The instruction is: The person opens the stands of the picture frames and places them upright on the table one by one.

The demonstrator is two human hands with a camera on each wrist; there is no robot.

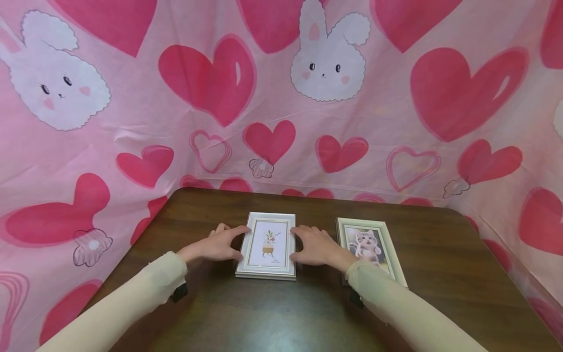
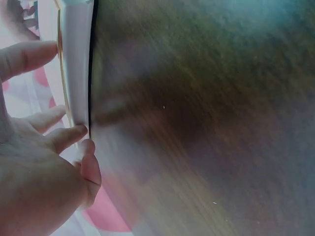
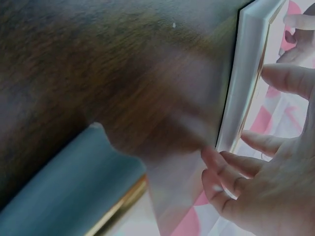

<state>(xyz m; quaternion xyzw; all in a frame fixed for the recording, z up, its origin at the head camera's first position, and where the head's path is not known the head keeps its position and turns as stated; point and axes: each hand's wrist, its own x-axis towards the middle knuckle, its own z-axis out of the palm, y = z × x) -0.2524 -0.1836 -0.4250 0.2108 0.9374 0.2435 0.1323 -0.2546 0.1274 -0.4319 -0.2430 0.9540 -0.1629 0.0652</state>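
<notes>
A white picture frame lies face up on the table, showing a print of a potted plant. My left hand is at its left side, thumb and fingers spread apart, their tips touching the edge. On the opposite side my right hand touches the edge in the same way. Both wrist views show the thumbs and fingertips along the frame's side, not wrapped around it. A cream picture frame with a kitten photo lies to the right, partly hidden behind my right forearm.
The dark wooden table has rounded far corners. A pink cloth with hearts and rabbits hangs behind it and along both sides. In the right wrist view, a corner of the second frame lies close to my right hand.
</notes>
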